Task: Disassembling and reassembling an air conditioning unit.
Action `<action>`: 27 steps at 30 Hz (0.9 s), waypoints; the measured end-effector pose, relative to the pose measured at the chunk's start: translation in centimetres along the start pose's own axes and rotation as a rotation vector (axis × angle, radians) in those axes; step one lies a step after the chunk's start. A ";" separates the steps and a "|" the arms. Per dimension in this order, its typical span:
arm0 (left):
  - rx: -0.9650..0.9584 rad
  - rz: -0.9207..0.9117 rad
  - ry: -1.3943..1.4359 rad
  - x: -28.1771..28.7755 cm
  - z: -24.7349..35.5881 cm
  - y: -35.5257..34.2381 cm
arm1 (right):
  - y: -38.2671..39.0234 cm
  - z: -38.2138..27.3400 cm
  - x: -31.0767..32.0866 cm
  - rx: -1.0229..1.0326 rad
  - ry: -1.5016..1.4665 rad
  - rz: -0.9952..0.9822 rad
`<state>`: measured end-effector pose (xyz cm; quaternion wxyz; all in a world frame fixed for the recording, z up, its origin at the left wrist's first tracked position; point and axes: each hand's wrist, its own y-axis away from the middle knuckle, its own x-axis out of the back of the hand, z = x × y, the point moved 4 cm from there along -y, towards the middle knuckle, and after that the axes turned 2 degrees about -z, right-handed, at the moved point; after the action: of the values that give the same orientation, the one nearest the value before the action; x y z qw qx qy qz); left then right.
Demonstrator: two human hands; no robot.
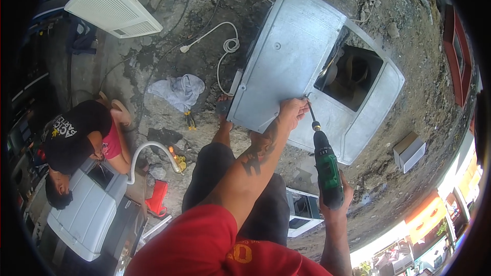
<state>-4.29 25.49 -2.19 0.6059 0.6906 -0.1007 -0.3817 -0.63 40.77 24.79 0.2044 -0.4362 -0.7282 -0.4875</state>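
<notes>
A green and black cordless drill (328,171) is in my right hand (343,194), which is closed round its handle. Its long thin bit points away from me, down to the face of a grey metal appliance casing (271,66). Beside the bit's tip, my left hand (293,111) rests at the casing with its fingertips pinched together. Whatever sits between those fingertips is too small to make out. The casing lies on the ground before me, with a large square opening to the right of my left hand; a dark, rounded part shows inside.
Yellow-handled pliers (190,120) and a whitish rag (179,91) lie left of the casing, near a white power cord (231,46). A louvred white panel (115,7) is at upper left. Another person (82,138) bends over a pale plastic casing (84,214) at left.
</notes>
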 end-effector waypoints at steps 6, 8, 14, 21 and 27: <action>0.047 0.011 -0.003 -0.6 0.8 1.0 | -3.2 -5.0 3.1 -0.021 0.136 -0.043; 0.038 0.018 -0.025 -0.9 0.8 1.3 | -4.7 -7.3 4.5 -0.144 0.214 -0.057; -0.599 0.181 -0.738 -0.5 2.3 0.8 | -11.9 -12.3 7.3 -0.140 0.229 -0.141; -0.997 0.255 -1.006 -1.1 4.5 2.4 | -17.4 -16.2 7.8 -0.159 0.340 -0.261; -0.962 0.198 -0.971 -0.7 4.4 2.1 | -17.9 -16.9 7.3 -0.182 0.396 -0.261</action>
<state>-7.01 22.09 0.10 0.7634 0.0836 -0.2427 -0.5928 -21.59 26.34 28.00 0.2382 -0.2513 -0.6773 -0.6491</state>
